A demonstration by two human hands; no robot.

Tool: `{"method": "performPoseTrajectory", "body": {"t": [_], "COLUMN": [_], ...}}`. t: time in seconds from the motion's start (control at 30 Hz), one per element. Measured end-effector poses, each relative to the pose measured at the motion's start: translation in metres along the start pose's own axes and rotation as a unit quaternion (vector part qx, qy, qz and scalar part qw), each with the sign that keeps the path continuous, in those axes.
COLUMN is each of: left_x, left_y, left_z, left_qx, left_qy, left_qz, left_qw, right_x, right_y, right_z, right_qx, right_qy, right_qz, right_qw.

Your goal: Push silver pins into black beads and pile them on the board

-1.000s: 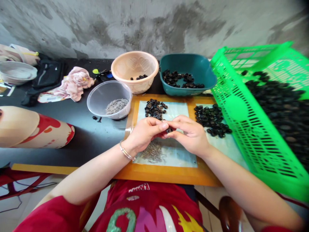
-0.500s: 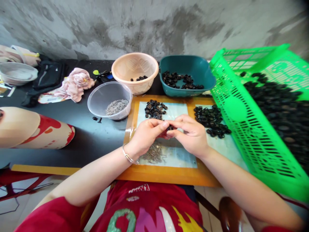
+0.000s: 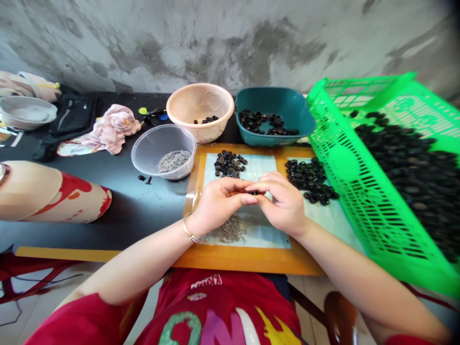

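Observation:
My left hand [image 3: 223,200] and my right hand [image 3: 283,201] meet above the pale sheet on the table, fingertips pinched together. Between them is a small round black part [image 3: 253,192], mostly covered by the fingers of both hands. Below my left hand lies a pile of thin metal pins [image 3: 228,229]. Beyond the hands, a heap of small black discs with center holes [image 3: 230,164] sits on the same sheet. To the right of my right hand is a second heap of glossy black round parts [image 3: 311,177].
A clear bowl [image 3: 143,158] holds more pins. Behind stand a peach basket [image 3: 172,115] and a teal basin [image 3: 247,136], each with black parts. A green crate [image 3: 345,163] full of black parts fills the right side. A cream-and-red cylinder [image 3: 79,196] lies at left.
The black part has tilted between my fingers and shows less of its face. My fingertips have drawn closer around it. The view has shifted slightly.

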State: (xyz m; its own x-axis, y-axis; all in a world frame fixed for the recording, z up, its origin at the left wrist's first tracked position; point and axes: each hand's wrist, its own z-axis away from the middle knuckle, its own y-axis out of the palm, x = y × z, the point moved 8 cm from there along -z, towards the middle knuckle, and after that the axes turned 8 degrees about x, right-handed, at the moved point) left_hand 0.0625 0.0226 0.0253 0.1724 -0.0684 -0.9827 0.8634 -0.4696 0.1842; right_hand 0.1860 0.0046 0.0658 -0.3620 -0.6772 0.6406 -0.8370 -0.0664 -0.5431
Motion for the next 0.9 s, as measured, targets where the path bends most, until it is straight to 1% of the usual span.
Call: {"method": "performPoseTrajectory", "body": {"t": [0.1, 0.17, 0.2, 0.23, 0.3, 0.33, 0.4, 0.43, 0.47, 0.5, 0.53, 0.57, 0.6, 0.63, 0.67, 0.7, 0.73, 0.77, 0.8, 0.83, 0.9], "left_x": [-0.006, -0.008, -0.008, -0.008, -0.007, -0.007, -0.009, -0.01, -0.01, -0.011, -0.011, -0.01, -0.009, -0.008, -0.005, -0.002, 0.001, 0.003, 0.005, 0.006, 0.007], "left_y": [-0.001, -0.006, -0.011, -0.016, -0.028, -0.035, -0.045, -0.049, -0.05, -0.051, -0.049, -0.045, -0.039, -0.033, -0.026, -0.021, -0.017, -0.014, -0.013, -0.012, -0.012], "left_z": [-0.001, -0.003, -0.005, -0.007, -0.01, -0.011, -0.013, -0.014, -0.014, -0.015, -0.016, -0.017, -0.018, -0.018, -0.018, -0.018, -0.018, -0.018, -0.018, -0.018, -0.018], "left_qx": [0.007, -0.005, -0.019, -0.037, -0.079, -0.1, -0.127, -0.129, -0.124, -0.111, -0.09, -0.06, -0.026, 0.009, 0.041, 0.068, 0.085, 0.094, 0.098, 0.099, 0.098], "left_qy": [0.018, 0.028, 0.031, 0.032, 0.031, 0.03, 0.03, 0.026, 0.022, 0.019, 0.019, 0.024, 0.034, 0.047, 0.059, 0.066, 0.069, 0.068, 0.067, 0.066, 0.069], "left_qz": [-0.013, -0.001, 0.003, 0.0, -0.032, -0.061, -0.136, -0.182, -0.235, -0.291, -0.348, -0.405, -0.458, -0.505, -0.546, -0.579, -0.604, -0.621, -0.631, -0.637, -0.637], "left_qw": [1.0, 1.0, 0.999, 0.999, 0.996, 0.993, 0.982, 0.974, 0.964, 0.95, 0.933, 0.912, 0.888, 0.862, 0.835, 0.81, 0.79, 0.775, 0.767, 0.762, 0.761], "right_x": [0.001, -0.005, -0.011, -0.017, -0.031, -0.039, -0.057, -0.066, -0.074, -0.08, -0.081, -0.077, -0.07, -0.06, -0.05, -0.041, -0.033, -0.027, -0.024, -0.022, -0.022], "right_y": [0.004, 0.002, -0.004, -0.015, -0.053, -0.078, -0.116, -0.125, -0.126, -0.119, -0.103, -0.082, -0.057, -0.03, -0.003, 0.019, 0.036, 0.049, 0.057, 0.063, 0.067], "right_z": [0.0, -0.001, -0.002, -0.002, 0.001, 0.004, 0.011, 0.012, 0.011, 0.009, 0.006, 0.003, 0.001, -0.001, 0.0, 0.003, 0.006, 0.009, 0.012, 0.014, 0.018], "right_qx": [0.006, 0.008, -0.002, -0.031, -0.135, -0.21, -0.314, -0.332, -0.328, -0.298, -0.24, -0.167, -0.078, 0.017, 0.108, 0.177, 0.228, 0.27, 0.3, 0.323, 0.354], "right_qy": [0.003, 0.033, 0.053, 0.07, 0.09, 0.086, 0.094, 0.108, 0.14, 0.178, 0.215, 0.245, 0.257, 0.253, 0.235, 0.213, 0.187, 0.159, 0.133, 0.111, 0.079], "right_qz": [-0.025, -0.041, -0.052, -0.069, -0.122, -0.157, -0.227, -0.269, -0.299, -0.315, -0.312, -0.286, -0.239, -0.182, -0.125, -0.072, -0.026, 0.01, 0.037, 0.056, 0.084], "right_qw": [1.0, 0.999, 0.997, 0.995, 0.979, 0.961, 0.917, 0.898, 0.885, 0.884, 0.894, 0.911, 0.933, 0.95, 0.958, 0.958, 0.955, 0.95, 0.944, 0.938, 0.928]}}
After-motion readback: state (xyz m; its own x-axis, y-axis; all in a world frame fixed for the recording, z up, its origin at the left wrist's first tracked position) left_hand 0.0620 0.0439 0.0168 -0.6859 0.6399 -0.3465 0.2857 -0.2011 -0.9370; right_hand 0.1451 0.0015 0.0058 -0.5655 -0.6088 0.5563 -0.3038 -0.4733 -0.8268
